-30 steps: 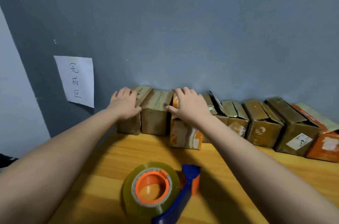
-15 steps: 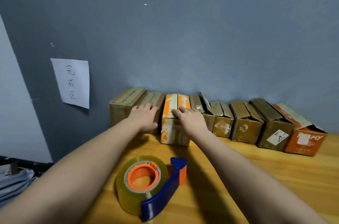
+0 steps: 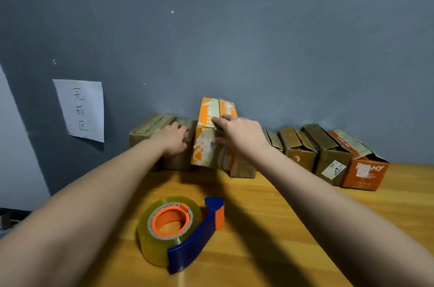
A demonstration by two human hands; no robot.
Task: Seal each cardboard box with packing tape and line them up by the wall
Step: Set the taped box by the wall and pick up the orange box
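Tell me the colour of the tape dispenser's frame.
Dark blue, with an orange cutter end; the tape dispenser shows in the head view.

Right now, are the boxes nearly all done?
Nearly. Several boxes already stand against the wall, ending at the orange box. The right hand grips the orange-and-white box, tilted up from the row; the left hand rests on a brown box. It needs settling. The tape dispenser lies idle.

Fingertips of left hand (image 3: 172,137) lost behind orange box (image 3: 206,143). Brown box (image 3: 243,167) under right hand (image 3: 238,135) mostly covered. Label (image 3: 333,169) print too small to read. Both forearms cut off by lower edge. Bench (image 3: 293,228) cropped right and bottom.
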